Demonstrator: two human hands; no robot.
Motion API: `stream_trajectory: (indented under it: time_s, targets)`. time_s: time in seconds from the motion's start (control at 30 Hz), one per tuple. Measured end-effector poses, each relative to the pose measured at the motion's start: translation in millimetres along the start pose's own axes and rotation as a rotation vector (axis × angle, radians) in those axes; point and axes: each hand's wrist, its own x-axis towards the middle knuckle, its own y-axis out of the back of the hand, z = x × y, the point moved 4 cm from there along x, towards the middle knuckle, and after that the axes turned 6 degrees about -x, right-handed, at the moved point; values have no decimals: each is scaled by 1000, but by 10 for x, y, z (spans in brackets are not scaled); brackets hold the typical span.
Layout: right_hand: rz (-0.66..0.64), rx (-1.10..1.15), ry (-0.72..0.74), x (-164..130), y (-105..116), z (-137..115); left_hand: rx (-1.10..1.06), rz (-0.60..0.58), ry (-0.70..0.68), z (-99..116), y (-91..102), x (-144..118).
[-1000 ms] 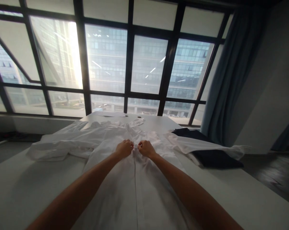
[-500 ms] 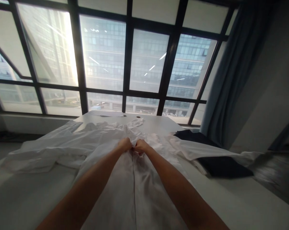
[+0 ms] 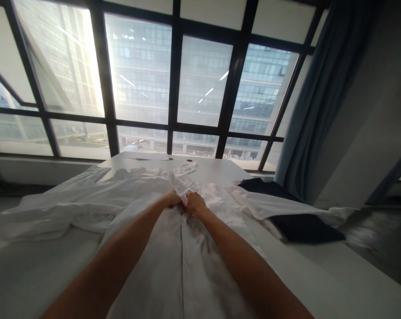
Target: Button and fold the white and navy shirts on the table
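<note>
White, thin cloth makes up the long-sleeved buttonless-looking garment [image 3: 163, 270] spread over the smooth white rectangular table [image 3: 323, 274], its body running from the bottom of the view toward the far edge. A dark straight slit [image 3: 182, 266] runs up its middle to the two bare hands.

The left hand [image 3: 172, 199] and the right hand [image 3: 194, 203] are side by side at the top of this slit, fingers closed, each pinching a bit of the garment's cloth; whether their fingertips touch is too blurred to tell. The cloth about them is bunched and creased.

One wrinkled sleeve [image 3: 60, 219] stretches toward the table's left edge. The other sleeve [image 3: 270, 206] crosses toward the right edge, lying over flat dark navy cloth [image 3: 307, 228], which shows on both sides of it near that edge.

By the far left corner lies a flat white sheet [image 3: 145, 156], with a small dark round spot [image 3: 189, 161] near the far edge. Beyond that edge stands a black-framed window [image 3: 175, 79], with a blue-grey fabric curtain [image 3: 303, 115] at its right.
</note>
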Motion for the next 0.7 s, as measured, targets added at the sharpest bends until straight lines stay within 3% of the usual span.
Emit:
stream_trajectory:
  time_s: [0.1, 0.2, 0.3, 0.43, 0.57, 0.7]
  targets:
    - [-60, -78, 48, -7, 7, -54, -23, -13, 143, -5, -5, -70]
    - [-60, -20, -25, 34, 29, -21, -110, -10, 174, 33, -22, -147]
    - [21, 269, -144, 65, 2, 76, -193, 5, 145, 25, -42, -235]
    - [55, 672, -97, 51, -196, 170, -262, 30, 61, -61, -62, -339]
    - [68, 845, -27, 19, -360, 226, -313, 29, -26, -105, -78, -379]
    - [91, 946, -19, 1, -379, 240, -311, 26, -99, -88, -85, -383]
